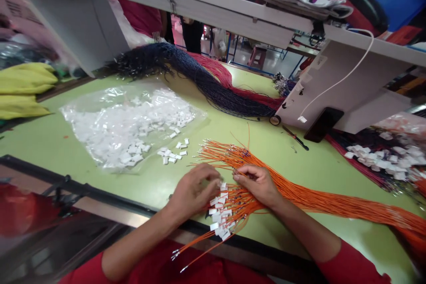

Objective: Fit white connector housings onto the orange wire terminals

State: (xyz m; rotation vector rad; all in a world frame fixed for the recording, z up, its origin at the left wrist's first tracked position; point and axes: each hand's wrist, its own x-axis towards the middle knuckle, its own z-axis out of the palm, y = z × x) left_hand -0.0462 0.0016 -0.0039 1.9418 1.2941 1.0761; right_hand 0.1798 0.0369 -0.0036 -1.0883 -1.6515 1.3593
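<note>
A long bundle of orange wires [319, 199] lies across the green table [259, 142], its metal-tipped ends fanned out near the middle. My left hand [195, 191] is curled, fingers closed by a small white connector [222, 185] at the wires. My right hand [258, 182] rests on the orange bundle with fingers pinched on a wire. Below both hands, several wires with white connectors fitted [219, 222] hang toward the table's near edge.
A clear plastic bag of white connectors [129, 124] lies at the left, with loose ones [173, 153] spilled beside it. Dark blue wires [206, 82] and red wires [229, 77] lie behind. A phone [323, 124] leans on a white stand; more connectors [392, 155] lie at the right.
</note>
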